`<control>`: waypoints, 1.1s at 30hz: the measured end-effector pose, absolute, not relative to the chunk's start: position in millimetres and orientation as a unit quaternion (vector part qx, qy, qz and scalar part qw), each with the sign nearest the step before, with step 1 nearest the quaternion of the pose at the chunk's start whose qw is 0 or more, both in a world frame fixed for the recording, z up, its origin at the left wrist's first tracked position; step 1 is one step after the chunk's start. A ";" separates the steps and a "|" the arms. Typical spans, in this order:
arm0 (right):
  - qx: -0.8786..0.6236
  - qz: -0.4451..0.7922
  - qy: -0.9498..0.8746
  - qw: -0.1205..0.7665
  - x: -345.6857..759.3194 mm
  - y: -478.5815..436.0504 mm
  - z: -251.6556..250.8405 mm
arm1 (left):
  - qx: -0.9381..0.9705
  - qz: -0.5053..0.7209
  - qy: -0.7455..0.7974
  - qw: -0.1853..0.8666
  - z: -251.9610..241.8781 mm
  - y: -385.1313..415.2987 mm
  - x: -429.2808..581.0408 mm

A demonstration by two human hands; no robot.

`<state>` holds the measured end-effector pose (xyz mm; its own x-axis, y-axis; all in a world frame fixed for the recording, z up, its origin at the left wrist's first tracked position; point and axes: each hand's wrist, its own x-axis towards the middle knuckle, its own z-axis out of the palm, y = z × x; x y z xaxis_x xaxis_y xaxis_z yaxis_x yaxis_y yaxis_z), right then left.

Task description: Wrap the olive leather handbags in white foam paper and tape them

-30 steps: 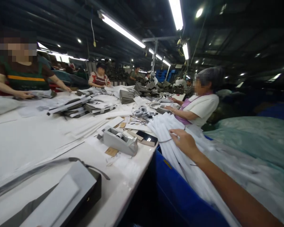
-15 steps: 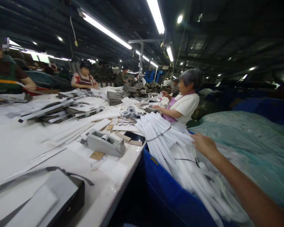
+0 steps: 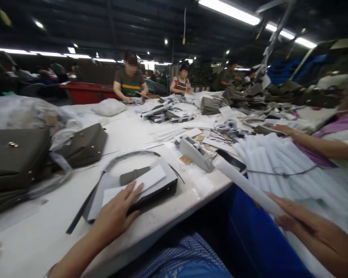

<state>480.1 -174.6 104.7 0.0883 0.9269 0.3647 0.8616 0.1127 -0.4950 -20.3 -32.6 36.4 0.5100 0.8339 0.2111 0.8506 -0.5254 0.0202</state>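
My left hand [image 3: 117, 214] lies flat, fingers stretched, on a grey bag [image 3: 139, 185] with white paper on top, near the front edge of the white table [image 3: 40, 235]. My right hand [image 3: 313, 231] is closed around a white paper roll [image 3: 246, 187], lifted out over the blue bin [image 3: 258, 235] at the right. A bundle of the same white rolls [image 3: 281, 162], tied with a dark cord, lies in that bin just behind the held roll.
A grey tape dispenser [image 3: 195, 152] stands beyond the bag. Dark olive bags [image 3: 14, 158] pile up at the left. Stacks of bag parts [image 3: 168, 112] and scraps cover the far table. A person in purple and white [image 3: 330, 143] works at the right; others sit across.
The view has swung left toward the table. My right hand went from lying on the bundle to holding a single roll pulled out of it. My left hand has come into view on the bag.
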 end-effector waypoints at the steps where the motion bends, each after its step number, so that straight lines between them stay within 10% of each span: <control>1: -0.647 0.101 -0.695 0.297 454.9 -162.1 104.4 | -0.865 -0.072 -0.497 0.007 46.9 -29.4 -20.5; 6: -0.520 0.205 -0.793 0.244 350.1 -117.8 93.7 | -0.883 0.009 -0.454 -0.117 93.5 -7.6 -28.0; 17: -0.344 -0.063 -0.861 0.370 192.8 -47.3 21.5 | -0.901 0.014 -0.400 -0.170 117.1 6.3 -28.7; 33: -0.407 -0.003 -0.835 0.372 240.5 -36.8 20.1 | -0.850 -0.054 -0.512 -0.110 68.2 -18.5 -19.4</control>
